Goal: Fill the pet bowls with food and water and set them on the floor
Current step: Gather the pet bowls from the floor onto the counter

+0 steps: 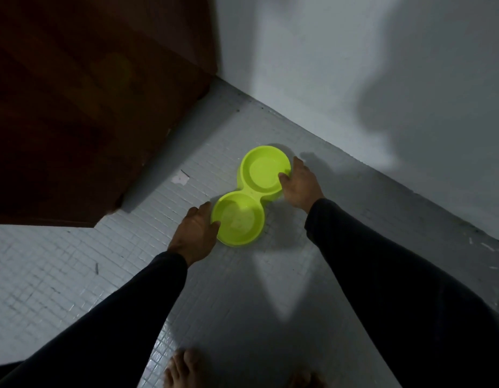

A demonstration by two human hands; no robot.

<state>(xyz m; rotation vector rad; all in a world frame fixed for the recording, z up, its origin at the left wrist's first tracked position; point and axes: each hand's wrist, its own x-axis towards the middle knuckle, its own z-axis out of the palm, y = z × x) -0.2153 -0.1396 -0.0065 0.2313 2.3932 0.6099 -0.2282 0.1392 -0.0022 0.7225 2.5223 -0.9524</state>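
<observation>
The lime double pet bowl (249,196) sat on the tiled floor (74,275), long axis running between both hands. Left hand (196,233) pinched the near rim, right hand (298,186) the far rim, thumbs curled inside; contents unclear.

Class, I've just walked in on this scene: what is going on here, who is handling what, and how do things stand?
A person bends over a lime-green double pet bowl on the tiled floor, near a wall corner and a dark wooden door. The left hand grips the rim of the near bowl, the right hand the far bowl's rim. No food shows in either bowl; water cannot be judged.
</observation>
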